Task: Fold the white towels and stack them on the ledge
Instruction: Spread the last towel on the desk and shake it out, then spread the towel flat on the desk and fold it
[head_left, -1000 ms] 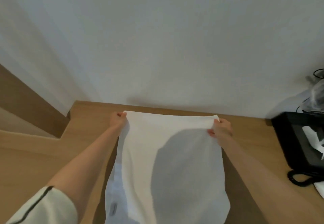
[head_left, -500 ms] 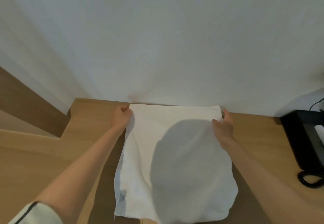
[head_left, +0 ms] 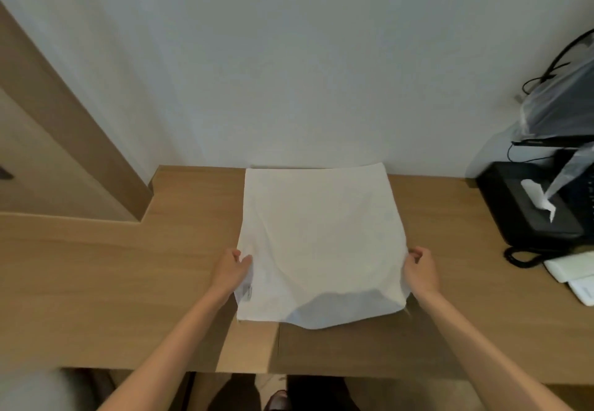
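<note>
Towel lies flat on the wooden ledge, running lengthwise from the wall toward the person. The print on its label is unreadable. Left hand pinches the left edge, right hand the right.

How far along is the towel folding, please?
Done: the towel is spread flat on the ledge, its far edge at the wall. In hand: the left hand and right hand pinch its side edges near the front corners. Left: further folding and stacking; no folded towels are in view.
</note>
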